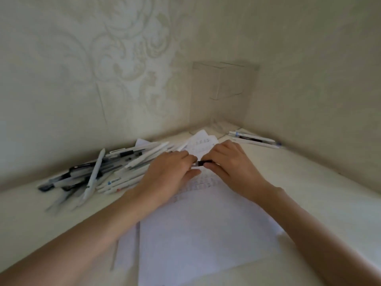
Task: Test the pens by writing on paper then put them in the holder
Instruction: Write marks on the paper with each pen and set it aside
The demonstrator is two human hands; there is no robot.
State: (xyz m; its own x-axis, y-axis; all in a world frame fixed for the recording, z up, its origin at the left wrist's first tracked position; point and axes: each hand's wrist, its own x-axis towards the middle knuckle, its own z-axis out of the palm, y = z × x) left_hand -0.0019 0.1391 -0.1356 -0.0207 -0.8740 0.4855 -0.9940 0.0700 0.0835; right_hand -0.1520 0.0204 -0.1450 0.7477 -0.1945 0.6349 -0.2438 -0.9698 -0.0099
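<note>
Head view: left grip [173, 172] and right grip [228, 164] each pinch one end of slim dark pen [203, 163] above white gridded paper [206, 234] on smooth pale tabletop [309, 182]. Jumbled pen pile [99, 174] at left. Clear boxy holder [222, 89] in corner.

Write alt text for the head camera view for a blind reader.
The left hand and right hand pinch a dark pen between them over sheets of paper. A pile of pens lies to the left; a few pens lie beside a clear holder in the corner.
</note>
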